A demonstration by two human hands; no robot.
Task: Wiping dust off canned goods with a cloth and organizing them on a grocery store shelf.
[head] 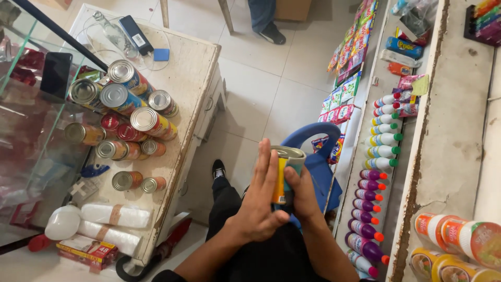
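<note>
Both of my hands are raised in front of my lap around one tin can (287, 162) with a silver top and a yellow label. My left hand (261, 196) lies flat against the can's left side, fingers straight and pointing up. My right hand (301, 190) wraps the can from the right and below, its thumb on the label. The can stands nearly upright between the two palms. Below it are my dark trousers and one black shoe (218, 168) on the tiled floor.
A worn white counter (190, 73) on the left carries several stacked tin cans (130, 112), foam cup stacks (112, 215), a red box (86, 250) and a glass case (31, 130). Shelves (417, 156) on the right hold bottles (383, 138) and jars. A blue basket (318, 156) sits behind my hands. Another person's feet (271, 34) stand beyond.
</note>
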